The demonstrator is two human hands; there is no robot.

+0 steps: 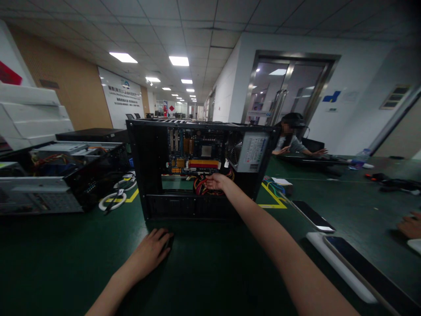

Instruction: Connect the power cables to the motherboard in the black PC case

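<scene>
A black computer case [201, 207] stands upright in the middle of the table with its side facing me uncovered. Inside show a motherboard [194, 149], red and yellow memory slots [204, 164], and a silver power supply [252, 154] at the upper right. My right hand [217, 181] reaches into the lower part of the case. Its fingers are bent around a bundle of red, black and yellow power cables [199, 186], and the fingertips are partly lost among them. In front of the case, my left hand [153, 248] lies on the green tabletop, fingers extended and holding nothing.
Another opened computer case [62, 175] lies at the left beside coiled white cables [113, 201]. Phones [312, 215] and a white slab [338, 265] lie on the right. A person [292, 136] sits across the table; another person's hand [410, 226] shows at the right edge.
</scene>
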